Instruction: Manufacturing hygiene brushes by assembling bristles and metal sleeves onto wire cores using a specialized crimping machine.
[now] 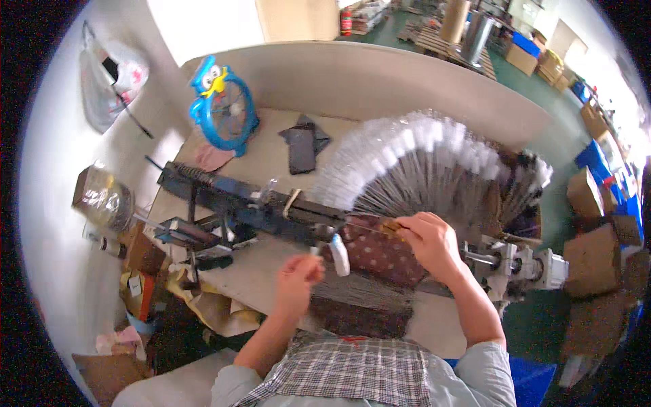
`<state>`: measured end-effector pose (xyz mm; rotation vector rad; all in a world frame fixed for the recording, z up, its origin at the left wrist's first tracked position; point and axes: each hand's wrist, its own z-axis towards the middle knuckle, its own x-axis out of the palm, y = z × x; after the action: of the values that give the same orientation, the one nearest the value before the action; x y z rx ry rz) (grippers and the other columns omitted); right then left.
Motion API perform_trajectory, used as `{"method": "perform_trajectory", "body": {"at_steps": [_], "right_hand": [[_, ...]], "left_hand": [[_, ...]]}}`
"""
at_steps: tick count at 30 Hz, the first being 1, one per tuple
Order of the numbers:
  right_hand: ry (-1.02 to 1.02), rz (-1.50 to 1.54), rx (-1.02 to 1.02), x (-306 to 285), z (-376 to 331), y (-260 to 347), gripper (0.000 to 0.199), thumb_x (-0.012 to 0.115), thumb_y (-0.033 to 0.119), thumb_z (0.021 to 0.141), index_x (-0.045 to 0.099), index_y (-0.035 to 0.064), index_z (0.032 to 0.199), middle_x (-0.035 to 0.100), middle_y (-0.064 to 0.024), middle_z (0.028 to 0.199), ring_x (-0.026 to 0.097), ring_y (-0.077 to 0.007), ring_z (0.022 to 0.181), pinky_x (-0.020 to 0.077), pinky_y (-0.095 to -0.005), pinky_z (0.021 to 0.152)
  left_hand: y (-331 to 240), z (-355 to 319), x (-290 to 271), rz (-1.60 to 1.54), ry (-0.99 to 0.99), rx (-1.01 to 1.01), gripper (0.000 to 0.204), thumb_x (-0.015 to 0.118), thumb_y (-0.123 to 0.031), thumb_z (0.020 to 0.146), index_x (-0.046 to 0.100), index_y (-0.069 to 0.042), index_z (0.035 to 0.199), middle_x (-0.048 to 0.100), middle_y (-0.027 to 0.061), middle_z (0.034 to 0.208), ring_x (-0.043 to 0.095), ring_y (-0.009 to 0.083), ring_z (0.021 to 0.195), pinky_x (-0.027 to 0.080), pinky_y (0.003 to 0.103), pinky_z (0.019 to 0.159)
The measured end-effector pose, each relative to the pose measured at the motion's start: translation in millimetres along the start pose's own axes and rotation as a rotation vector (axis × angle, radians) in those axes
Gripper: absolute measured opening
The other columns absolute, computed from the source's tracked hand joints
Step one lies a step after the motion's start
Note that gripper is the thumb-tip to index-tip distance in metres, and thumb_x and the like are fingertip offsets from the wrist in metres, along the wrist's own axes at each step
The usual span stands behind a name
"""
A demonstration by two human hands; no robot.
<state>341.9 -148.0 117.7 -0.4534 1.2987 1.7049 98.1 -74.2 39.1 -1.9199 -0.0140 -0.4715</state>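
Rod [368, 226] pointing left from right hand [428, 244], long axis running toward black bar [314, 211]; right fingers pinching its yellowish end [390, 228]. Left hand [296, 281] hovering farther off, lower left, fingers looking curled, blurring; can't tell whether gripping anything.

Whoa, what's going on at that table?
A person in a checked apron is working at a bench. Their right hand pinches a small yellowish piece above a reddish-brown dotted cloth. Their left hand is near a white bottle-like object, too blurred to tell if it holds anything. A long dark machine reaches in from the left, and many thin rods with white ends spread out beyond the cloth.
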Motion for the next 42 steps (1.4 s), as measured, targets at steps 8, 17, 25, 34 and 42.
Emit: {"method": "perform_trajectory", "body": {"at_steps": [8,17,25,34,42], "right_hand": [[0.119,0.376,0.134,-9,-15,-28,0.019,0.065,0.009,0.075,0.066,0.0017,0.093,0.062,-0.012,0.076,0.06,-0.022,0.069,0.0471,-0.0303,0.065],[0.018,0.079,-0.182,-13,-9,-21,0.017,0.067,0.014,0.073,0.067,0.0061,0.088,0.061,-0.0072,0.077,0.058,-0.0262,0.075,0.0479,-0.0352,0.066],[0.087,0.002,-0.137,45,23,-7,0.016,0.061,0.02,0.077,0.066,0.0078,0.086,0.061,-0.0078,0.078,0.058,-0.0261,0.079,0.0482,-0.0375,0.07],[0.204,0.221,0.139,36,26,-1,0.023,0.057,0.026,0.078,0.068,0.0079,0.088,0.064,-0.0136,0.08,0.062,-0.0319,0.076,0.0487,-0.0402,0.068],[-0.05,-0.109,-0.092,48,14,22,0.025,0.066,0.027,0.072,0.065,0.0098,0.091,0.063,-0.0033,0.089,0.057,-0.0228,0.087,0.0432,-0.0366,0.075]], "left_hand": [[38,22,101,-0.089,0.303,-0.034,0.014,0.058,-0.013,0.088,0.061,-0.001,0.094,0.061,0.0036,0.077,0.053,0.0088,0.062,0.043,0.021,0.057],[26,17,101,-0.076,0.087,0.081,0.015,0.059,-0.016,0.088,0.06,-0.002,0.092,0.057,0.001,0.072,0.05,0.0064,0.059,0.039,0.02,0.053],[11,16,90,-0.245,0.048,-0.113,0.011,0.059,-0.018,0.088,0.059,-0.007,0.088,0.055,0.0001,0.068,0.048,0.0086,0.056,0.04,0.024,0.052],[5,18,85,-0.022,0.198,-0.134,0.035,0.045,-0.04,0.094,0.055,-0.006,0.095,0.057,0.0033,0.07,0.055,0.0152,0.064,0.045,0.028,0.062],[8,22,91,-0.369,0.106,-0.231,0.044,0.041,-0.048,0.092,0.048,-0.008,0.109,0.054,0.0074,0.109,0.051,0.0187,0.105,0.037,0.033,0.092]]}}
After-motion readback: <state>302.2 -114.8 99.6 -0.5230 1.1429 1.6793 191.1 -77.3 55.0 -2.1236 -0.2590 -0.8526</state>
